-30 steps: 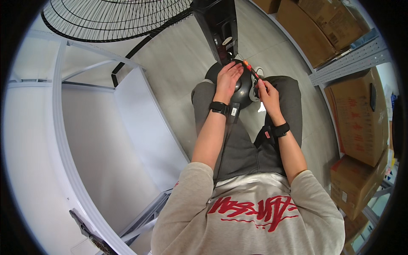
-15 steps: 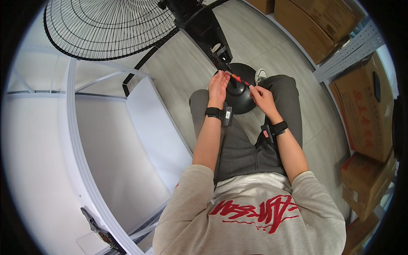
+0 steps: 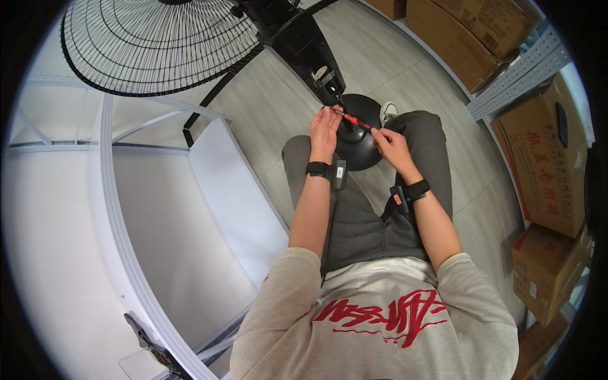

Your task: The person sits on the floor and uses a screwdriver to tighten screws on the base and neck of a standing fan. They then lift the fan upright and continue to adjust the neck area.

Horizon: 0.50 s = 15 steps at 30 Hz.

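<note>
brown boxes (image 3: 535,168), white shelving (image 3: 234,183)

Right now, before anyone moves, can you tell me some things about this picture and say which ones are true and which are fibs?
1. The right hand holds a slim, partly red tool. True.
2. The left hand is flat on the floor. False: the left hand is up near the tool's tip.
3. The fan is black. True.
4. The fan's round base is white. False: the base is black.
5. There is a black band on each wrist. True.
6. The big cardboard boxes are on the left. False: the boxes are on the right.
</note>
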Available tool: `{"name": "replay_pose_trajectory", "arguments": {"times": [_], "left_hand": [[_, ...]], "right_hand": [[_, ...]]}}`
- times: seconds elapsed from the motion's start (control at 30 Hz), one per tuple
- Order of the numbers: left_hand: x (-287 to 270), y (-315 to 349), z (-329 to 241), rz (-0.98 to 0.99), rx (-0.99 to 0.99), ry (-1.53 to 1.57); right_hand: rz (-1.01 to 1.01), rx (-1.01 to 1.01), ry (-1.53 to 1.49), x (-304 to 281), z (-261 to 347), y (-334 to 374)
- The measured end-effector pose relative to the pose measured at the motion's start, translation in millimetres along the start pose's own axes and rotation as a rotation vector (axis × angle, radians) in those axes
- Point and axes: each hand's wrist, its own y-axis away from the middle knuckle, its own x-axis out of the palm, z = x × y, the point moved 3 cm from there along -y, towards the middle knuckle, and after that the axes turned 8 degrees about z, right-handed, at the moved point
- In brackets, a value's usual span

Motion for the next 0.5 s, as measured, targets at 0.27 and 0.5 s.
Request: {"name": "replay_pose_trajectory", "arguments": {"times": [0.27,0.5], "left_hand": [[-1.9,2.4,-2.2,-0.086,0.000,-0.018],[-3.1,2.2,-4.2,-0.101,0.008,-0.001]], "right_hand": [[0.034,0.014,0.021,-0.1,5.4,2.9],[0.050,0.023,0.034,0.4,8.5,3.8]]}}
